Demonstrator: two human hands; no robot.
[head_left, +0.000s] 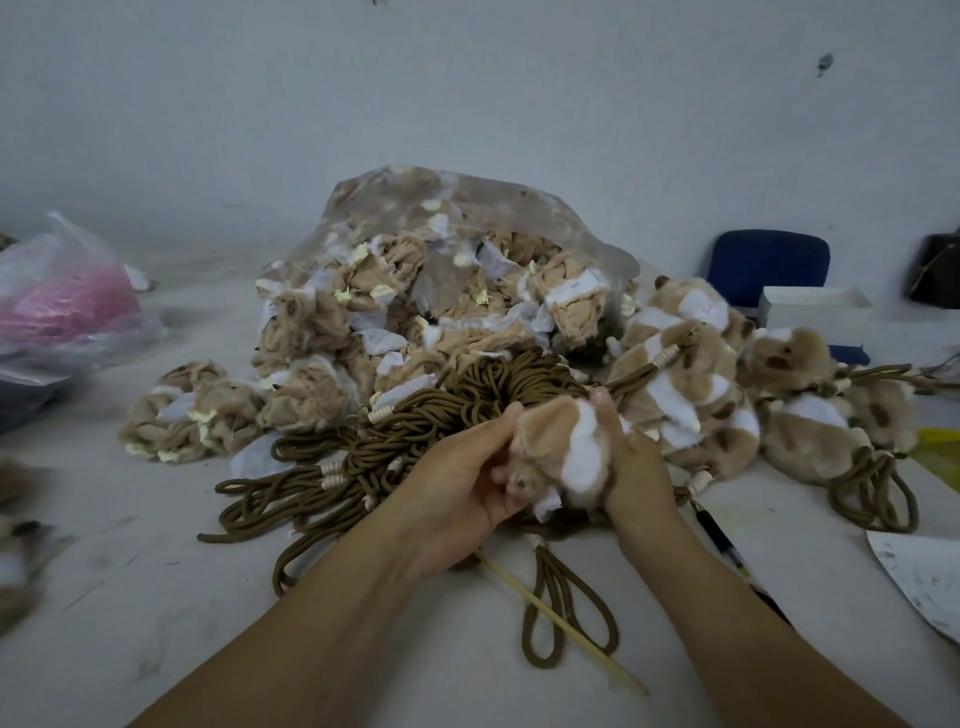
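A small tan and white plush skin (563, 449) is held between both hands above the table. My left hand (460, 486) grips its left side with thumb on top and fingers curled under it. My right hand (631, 462) wraps around its right side, thumb raised at the top edge. Directly behind the hands lies a heap of brown cords (431, 415) with white wound ends. A thin wooden stick (566, 626) lies on the table under my left wrist, running toward the lower right.
A clear plastic bag (441, 270) full of inside-out plush skins spills open behind the cords. Right-side-out plush pieces (727, 395) with cords pile up at right. A bag with pink material (67, 301) sits far left; a pen (719, 535), paper (924, 577) and blue chair (769, 265) at right.
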